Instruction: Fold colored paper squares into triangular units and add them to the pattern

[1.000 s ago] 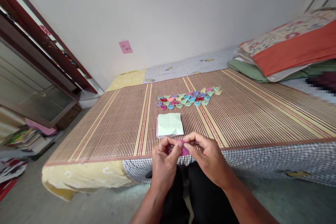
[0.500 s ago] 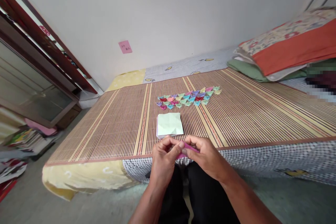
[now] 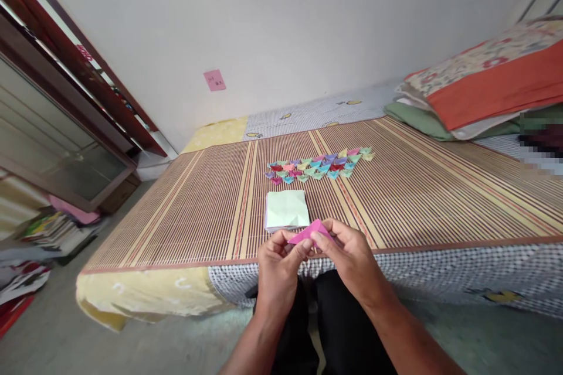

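A pink piece of folded paper (image 3: 313,231), roughly triangular, is held between both hands above the front edge of the mat. My left hand (image 3: 281,263) pinches its left corner between thumb and fingers. On its right side, my right hand (image 3: 347,252) grips it, thumb pressed on the face. Just beyond my hands lies a stack of square paper (image 3: 287,209) with a pale green, creased sheet on top. Farther back, several small folded paper pieces (image 3: 320,166) in many colours sit in rows on the mat.
The striped mat (image 3: 176,217) covers a bed against a white wall with a pink note (image 3: 214,80). Folded bedding (image 3: 492,82) is piled at the right. A cabinet (image 3: 57,135) and stacked magazines (image 3: 48,231) stand at the left.
The pink paper has turned upward and shows more of its face, with a point now raised. My right thumb has shifted onto it. The camera view has moved slightly.
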A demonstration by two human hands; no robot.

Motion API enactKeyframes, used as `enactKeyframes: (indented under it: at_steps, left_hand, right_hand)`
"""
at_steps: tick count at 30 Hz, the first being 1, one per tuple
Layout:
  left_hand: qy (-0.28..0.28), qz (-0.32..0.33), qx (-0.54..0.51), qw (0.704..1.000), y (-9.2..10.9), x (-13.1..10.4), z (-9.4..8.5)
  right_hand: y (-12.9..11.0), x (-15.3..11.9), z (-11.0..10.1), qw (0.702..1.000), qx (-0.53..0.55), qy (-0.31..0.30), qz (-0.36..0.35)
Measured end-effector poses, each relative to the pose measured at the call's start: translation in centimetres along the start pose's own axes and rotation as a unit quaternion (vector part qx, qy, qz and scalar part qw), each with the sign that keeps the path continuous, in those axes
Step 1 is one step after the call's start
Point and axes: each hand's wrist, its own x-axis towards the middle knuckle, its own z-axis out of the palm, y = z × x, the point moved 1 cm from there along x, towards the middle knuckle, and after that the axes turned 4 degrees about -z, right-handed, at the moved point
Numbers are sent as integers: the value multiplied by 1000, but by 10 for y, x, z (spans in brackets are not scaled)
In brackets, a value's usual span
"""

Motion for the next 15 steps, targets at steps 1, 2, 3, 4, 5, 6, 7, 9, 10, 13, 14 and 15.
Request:
enactKeyframes:
  at_steps: [1,2,3,4,5,6,7,9,10,13,14,15]
  left_hand:
    - [0,4,1,1000,0,0,0]
    - [-2,8,4,1000,0,0,0]
    - [-3,10,7,1000,-1,1,-1]
    - [-4,13,11,1000,-1,1,-1]
    - [-4,16,15,1000,-1,1,-2]
    - [-5,20,20,1000,-2,1,-3]
    - [-7,25,25,999,-2,0,-4]
    - [-12,33,31,999,-3,-1,-6]
    - [-14,35,33,999,-4,-1,-8]
    - [1,38,28,999,-4,0,-14]
    - [14,43,25,999,-3,1,-17]
    - [29,51,20,998,-1,2,-21]
  right_hand:
    - [0,0,0,1000,-1,2,-2]
    - [1,-1,0,1000,1,2,-1]
    - [2,-1,0,1000,4,-1,1]
    - [4,-1,-1,1000,8,-5,5]
    - [5,-1,-1,1000,9,-7,8]
    - [6,-1,-1,1000,7,-8,7]
    - [7,-1,-2,1000,-1,-7,2]
    - [8,-1,-2,1000,-25,-1,-12]
    - [8,0,-2,999,-36,2,-20]
    - [8,2,-5,996,-76,15,-34]
    - [8,3,-8,995,-92,25,-37]
    - [8,3,-10,993,-108,36,-38]
